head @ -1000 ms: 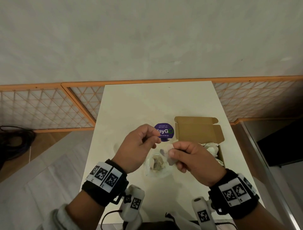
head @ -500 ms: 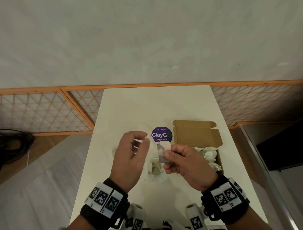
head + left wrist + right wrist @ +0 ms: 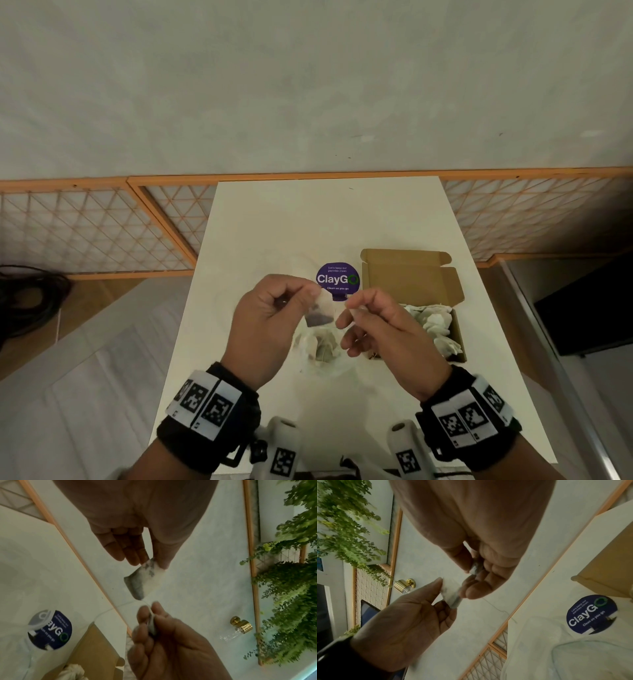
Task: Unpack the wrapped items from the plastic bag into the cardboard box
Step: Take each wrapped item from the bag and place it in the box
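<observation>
The left hand [image 3: 265, 320] pinched a little wrapped item [image 3: 322, 311]. The right hand [image 3: 380, 329] pinched another small piece, maybe to pull them apart. The plastic bag [image 3: 320, 349] lay below. The cardboard box [image 3: 416, 291] waited at 3 o'clock.

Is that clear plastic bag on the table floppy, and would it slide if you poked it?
The clear plastic bag looks floppy: it lies crumpled around the wrapped items inside. It probably weighs little and would likely slide on the smooth white table.
</observation>
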`<act>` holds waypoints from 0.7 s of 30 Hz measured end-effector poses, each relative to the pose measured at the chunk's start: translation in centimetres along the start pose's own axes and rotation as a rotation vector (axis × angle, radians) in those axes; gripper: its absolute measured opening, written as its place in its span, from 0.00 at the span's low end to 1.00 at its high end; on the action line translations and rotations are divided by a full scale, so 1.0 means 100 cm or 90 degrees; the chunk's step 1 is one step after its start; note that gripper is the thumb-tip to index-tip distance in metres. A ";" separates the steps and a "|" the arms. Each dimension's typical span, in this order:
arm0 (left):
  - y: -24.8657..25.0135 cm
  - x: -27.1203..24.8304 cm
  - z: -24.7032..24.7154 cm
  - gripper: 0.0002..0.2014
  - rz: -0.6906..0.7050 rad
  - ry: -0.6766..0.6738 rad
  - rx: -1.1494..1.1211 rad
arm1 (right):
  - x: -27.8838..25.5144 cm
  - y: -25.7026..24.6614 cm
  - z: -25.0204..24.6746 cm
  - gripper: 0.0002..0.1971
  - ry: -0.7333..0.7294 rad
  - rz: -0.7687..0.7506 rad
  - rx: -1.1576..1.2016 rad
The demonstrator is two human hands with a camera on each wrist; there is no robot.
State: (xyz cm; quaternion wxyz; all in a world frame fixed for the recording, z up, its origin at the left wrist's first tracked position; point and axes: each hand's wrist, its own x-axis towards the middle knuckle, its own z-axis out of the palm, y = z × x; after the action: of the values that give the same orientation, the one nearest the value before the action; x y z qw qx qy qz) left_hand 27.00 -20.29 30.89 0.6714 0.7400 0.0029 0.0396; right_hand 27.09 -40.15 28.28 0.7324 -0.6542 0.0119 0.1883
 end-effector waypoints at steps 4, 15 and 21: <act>-0.003 0.002 -0.010 0.06 -0.023 -0.052 0.063 | -0.001 -0.001 -0.002 0.22 0.017 -0.035 0.005; -0.009 -0.004 0.007 0.09 -0.056 -0.141 0.063 | 0.006 0.009 0.005 0.42 0.008 -0.105 -0.104; -0.010 -0.003 0.009 0.07 0.057 -0.166 0.201 | 0.004 0.006 0.006 0.40 -0.036 -0.111 -0.109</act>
State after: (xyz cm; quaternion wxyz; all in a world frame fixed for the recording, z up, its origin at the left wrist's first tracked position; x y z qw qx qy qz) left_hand 26.83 -21.05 29.77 0.5396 0.8341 -0.1110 -0.0278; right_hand 27.10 -39.38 27.66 0.6877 -0.7071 -0.0817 0.1427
